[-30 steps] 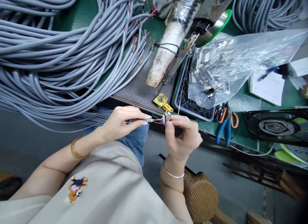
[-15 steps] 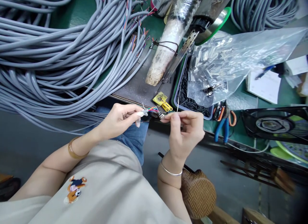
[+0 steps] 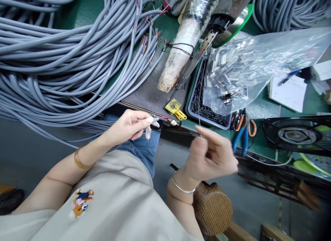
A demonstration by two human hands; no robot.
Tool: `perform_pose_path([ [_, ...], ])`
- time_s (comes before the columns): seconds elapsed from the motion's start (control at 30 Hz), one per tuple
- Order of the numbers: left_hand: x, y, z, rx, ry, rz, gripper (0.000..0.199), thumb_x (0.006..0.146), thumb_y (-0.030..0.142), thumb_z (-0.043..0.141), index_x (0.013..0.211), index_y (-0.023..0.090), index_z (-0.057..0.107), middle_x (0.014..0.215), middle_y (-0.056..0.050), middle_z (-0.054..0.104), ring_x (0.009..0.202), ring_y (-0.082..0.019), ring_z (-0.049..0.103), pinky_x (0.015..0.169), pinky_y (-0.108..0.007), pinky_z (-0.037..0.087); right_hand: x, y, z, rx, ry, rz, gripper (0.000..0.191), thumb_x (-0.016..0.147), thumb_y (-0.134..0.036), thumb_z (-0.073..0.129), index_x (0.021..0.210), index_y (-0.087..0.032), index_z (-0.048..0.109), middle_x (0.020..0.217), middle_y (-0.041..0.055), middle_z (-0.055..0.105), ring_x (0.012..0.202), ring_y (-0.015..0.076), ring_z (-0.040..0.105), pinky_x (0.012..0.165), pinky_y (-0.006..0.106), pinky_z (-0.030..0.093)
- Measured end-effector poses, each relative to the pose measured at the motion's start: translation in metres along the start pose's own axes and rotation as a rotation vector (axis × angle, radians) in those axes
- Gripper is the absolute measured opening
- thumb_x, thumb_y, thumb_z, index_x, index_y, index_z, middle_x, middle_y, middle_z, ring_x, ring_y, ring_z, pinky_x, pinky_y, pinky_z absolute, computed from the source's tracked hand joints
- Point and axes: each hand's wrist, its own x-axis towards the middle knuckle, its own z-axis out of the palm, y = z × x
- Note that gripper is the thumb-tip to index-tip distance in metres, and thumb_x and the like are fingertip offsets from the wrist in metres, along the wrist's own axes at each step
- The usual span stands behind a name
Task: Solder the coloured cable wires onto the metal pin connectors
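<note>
At far left, a mass of grey cables (image 3: 77, 47) is lying across the green surface (image 3: 80, 16), its coloured conductor ends fanning out toward the right. Below the mass, the left hand (image 3: 136, 125) is gripping a single grey cable (image 3: 156, 119) near its stripped end, thumb pressing against fingers. Right of this grip, coloured wires (image 3: 164, 118) are extending into a small metal connector (image 3: 174, 123). The connector is appearing at the front edge of the surface; whether it is touching the edge cannot be determined. Just above it, yellow clips (image 3: 178, 111) are lying near the edge.

Further right, the right hand (image 3: 212, 153) is moving away from the connector, which it was pinching one second earlier. The left hand is consequently controlling the wired assembly alone, and the connector is showing no fingers upon it. A thin pale strand (image 3: 199, 111) is running down to the right fingertips. These are curling and blurred; whether they are gripping the strand cannot be determined. Behind them, a tray (image 3: 229, 123) is holding black pieces (image 3: 198, 99), and blue-handled pliers (image 3: 240, 137) are resting beside it.
</note>
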Motion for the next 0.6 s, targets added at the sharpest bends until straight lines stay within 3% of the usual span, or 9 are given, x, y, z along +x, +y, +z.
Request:
perform_pose_path([
  [0.07, 0.000, -0.001, 0.000, -0.005, -0.006, -0.005, 0.037, 0.091, 0.046, 0.071, 0.089, 0.010, 0.072, 0.061, -0.004, 0.070, 0.036, -0.002, 0.037, 0.036, -0.017, 0.025, 0.001, 0.001, 0.003, -0.018, -0.230, 0.024, 0.030, 0.090, -0.030, 0.075, 0.120, -0.029, 0.074, 0.062, -0.0070, 0.058, 0.043, 0.0063, 0.035, 0.044, 0.025, 0.033],
  [0.13, 0.000, -0.001, 0.001, -0.007, -0.011, -0.010, 0.036, 0.091, 0.045, 0.070, 0.089, 0.010, 0.072, 0.061, -0.004, 0.070, 0.036, -0.002, 0.038, 0.036, -0.017, 0.024, 0.004, 0.003, 0.007, -0.006, -0.341, 0.034, 0.028, 0.090, -0.029, 0.074, 0.118, -0.028, 0.074, 0.066, -0.0067, 0.062, 0.045, 0.0061, 0.035, 0.048, 0.024, 0.037],
  [0.2, 0.000, 0.000, 0.003, 0.001, -0.018, -0.013, 0.034, 0.092, 0.043, 0.070, 0.088, 0.009, 0.071, 0.060, -0.003, 0.069, 0.036, -0.002, 0.038, 0.037, -0.016, 0.024, 0.007, 0.004, 0.012, 0.021, -0.342, 0.058, 0.012, 0.094, -0.029, 0.070, 0.103, -0.024, 0.077, 0.070, -0.0043, 0.066, 0.048, 0.0063, 0.041, 0.049, 0.023, 0.038],
  [0.33, -0.002, 0.003, 0.007, 0.049, -0.028, -0.020, 0.032, 0.092, 0.041, 0.069, 0.085, 0.010, 0.071, 0.057, -0.002, 0.067, 0.037, -0.002, 0.039, 0.038, -0.016, 0.027, 0.011, 0.003, 0.018, 0.074, -0.357, 0.163, 0.028, 0.100, -0.034, 0.059, 0.081, -0.020, 0.074, 0.069, -0.0010, 0.068, 0.052, 0.0088, 0.053, 0.050, 0.024, 0.040],
  [0.47, -0.002, 0.004, 0.008, 0.074, -0.009, 0.012, 0.028, 0.093, 0.036, 0.068, 0.087, 0.010, 0.074, 0.058, -0.001, 0.066, 0.038, -0.003, 0.039, 0.037, -0.015, 0.027, 0.009, 0.005, 0.019, 0.071, -0.349, 0.190, 0.029, 0.100, -0.037, 0.060, 0.083, -0.021, 0.076, 0.069, -0.0010, 0.069, 0.054, 0.0095, 0.056, 0.053, 0.025, 0.043],
  [0.6, 0.000, -0.004, 0.008, 0.097, 0.034, 0.083, 0.020, 0.087, 0.029, 0.075, 0.089, 0.010, 0.078, 0.065, -0.004, 0.072, 0.053, -0.008, 0.059, 0.049, -0.017, 0.047, 0.007, 0.008, 0.015, 0.046, -0.206, 0.170, 0.024, 0.100, -0.036, 0.061, 0.090, -0.022, 0.078, 0.062, -0.0030, 0.064, 0.050, 0.0090, 0.054, 0.049, 0.024, 0.039],
])
